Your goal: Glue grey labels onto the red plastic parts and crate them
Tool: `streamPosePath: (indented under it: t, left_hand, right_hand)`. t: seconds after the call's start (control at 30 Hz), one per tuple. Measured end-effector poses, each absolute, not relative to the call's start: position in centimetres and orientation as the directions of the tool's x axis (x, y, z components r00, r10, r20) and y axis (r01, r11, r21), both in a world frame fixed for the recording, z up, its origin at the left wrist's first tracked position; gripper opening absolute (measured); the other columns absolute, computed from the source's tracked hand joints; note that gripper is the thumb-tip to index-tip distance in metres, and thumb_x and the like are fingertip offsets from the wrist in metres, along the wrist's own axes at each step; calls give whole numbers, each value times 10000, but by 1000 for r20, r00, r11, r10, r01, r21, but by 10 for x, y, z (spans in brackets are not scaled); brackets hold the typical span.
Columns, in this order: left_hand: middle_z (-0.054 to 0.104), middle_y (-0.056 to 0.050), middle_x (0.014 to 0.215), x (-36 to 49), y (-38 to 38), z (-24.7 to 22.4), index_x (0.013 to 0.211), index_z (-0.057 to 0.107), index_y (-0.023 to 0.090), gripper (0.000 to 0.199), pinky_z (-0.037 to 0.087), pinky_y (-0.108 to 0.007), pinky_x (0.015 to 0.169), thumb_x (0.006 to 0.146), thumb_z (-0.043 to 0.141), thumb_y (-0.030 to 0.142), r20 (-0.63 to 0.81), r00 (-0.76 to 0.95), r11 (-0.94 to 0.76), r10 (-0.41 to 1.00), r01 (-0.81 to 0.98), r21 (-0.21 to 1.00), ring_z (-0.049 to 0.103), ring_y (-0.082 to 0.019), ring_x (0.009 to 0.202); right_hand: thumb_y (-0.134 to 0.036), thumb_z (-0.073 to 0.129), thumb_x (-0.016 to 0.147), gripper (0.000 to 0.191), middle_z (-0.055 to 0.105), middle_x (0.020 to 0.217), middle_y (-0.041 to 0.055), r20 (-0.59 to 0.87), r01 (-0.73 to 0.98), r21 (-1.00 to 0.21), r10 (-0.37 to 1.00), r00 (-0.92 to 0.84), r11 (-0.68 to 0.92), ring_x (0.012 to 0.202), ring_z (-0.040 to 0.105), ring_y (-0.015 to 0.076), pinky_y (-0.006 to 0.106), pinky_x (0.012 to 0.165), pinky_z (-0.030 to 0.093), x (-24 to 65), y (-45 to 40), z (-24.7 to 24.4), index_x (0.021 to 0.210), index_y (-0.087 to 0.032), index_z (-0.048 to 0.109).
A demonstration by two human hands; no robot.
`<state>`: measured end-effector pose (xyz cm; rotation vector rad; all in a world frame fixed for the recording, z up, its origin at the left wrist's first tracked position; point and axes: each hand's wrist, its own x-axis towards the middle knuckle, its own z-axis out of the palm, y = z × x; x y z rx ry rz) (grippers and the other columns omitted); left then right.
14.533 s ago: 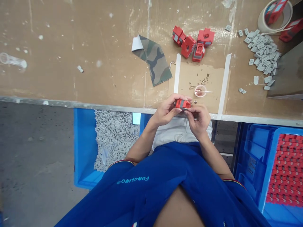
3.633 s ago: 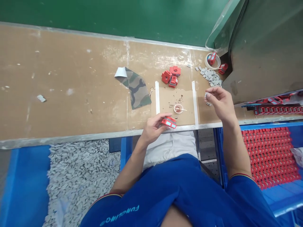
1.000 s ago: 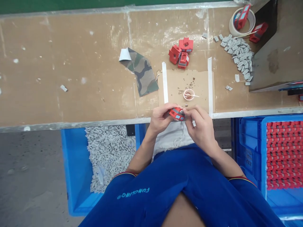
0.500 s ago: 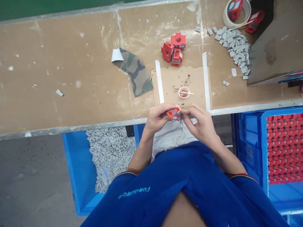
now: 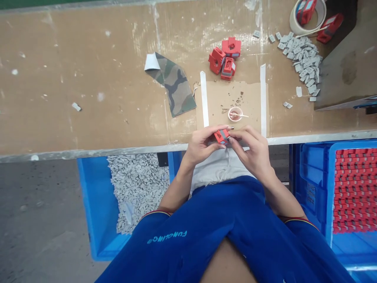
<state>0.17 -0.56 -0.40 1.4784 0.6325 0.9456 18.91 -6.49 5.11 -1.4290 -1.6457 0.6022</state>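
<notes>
From where I drive, the far left gives me a blue bin (image 5: pixel 100 220) of small grey pieces below the tabletop (image 5: pixel 118 118), and a camouflage sheet (image 5: pixel 180 88) lies flat above, well apart from my grip. My left hand (image 5: pixel 198 146) has its fingers closed around a red part (image 5: pixel 221 136), held just over the front edge. I would let that hand serve as the clamp: firm on the sides, wrists low and quiet, the worked end free of my thumb.

A shallow cup (image 5: pixel 235 120) with a thin stick (image 5: pixel 245 116) sits just beyond the part, so small, slow strokes suit me here; a raised knuckle could tip it. My right hand (image 5: pixel 255 151) meets the part's right end, fingertips drawn nearly together; I cannot tell whether they pinch a small piece. I would press squarely with the pads, not the nails, and turn the part towards the light to check the fit. Farther right, the grey pile (image 5: pixel 306 63) and taped roll (image 5: pixel 294 24) are well clear of my elbows
</notes>
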Motion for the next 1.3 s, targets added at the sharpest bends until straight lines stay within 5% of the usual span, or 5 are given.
streamPosePath:
  t: [0.43, 0.7, 0.9, 1.3]
  left_hand:
    - [765, -109, 1316, -7, 1, 6, 1359, 705, 249, 427, 586, -354, 1010, 934, 745, 276, 176, 645, -201, 744, -35, 979, 742, -244, 1178]
    - [745, -108, 1339, -1, 1, 3, 1365, 686, 276, 415, 574, -414, 1080, 953, 731, 298, 290, 611, -294, 737, -97, 951, 699, -265, 1271]
    - [748, -118, 1324, 1, -5, -2, 1434, 608, 254, 461, 645, -306, 920, 988, 689, 341, 193, 599, -122, 777, -157, 980, 763, -222, 1138]
    - [785, -119, 1182, -4, -1, 0, 1295, 696, 188, 473, 625, -293, 877, 935, 734, 491, 113, 607, -54, 786, -114, 992, 775, -215, 1017]
  right_hand:
    - [-160, 680, 941, 103, 687, 795, 6, 171, 412, -892, 983, -72, 185, 665, 599, 120, 255, 607, 483, 197, -58, 47, 870, -198, 743]
    - [-192, 640, 984, 101, 676, 829, 33, 230, 558, -794, 969, -93, 242, 711, 634, 144, 279, 665, 512, 198, -65, 48, 953, -196, 735]
    - [-188, 594, 986, 119, 652, 801, 27, 237, 641, -708, 955, -178, 295, 677, 591, 143, 271, 636, 459, 198, -61, 49, 879, -205, 642]
    - [-184, 604, 931, 176, 566, 707, -14, 132, 577, -791, 978, -163, 203, 639, 529, 133, 265, 621, 417, 192, -57, 46, 770, -222, 544]
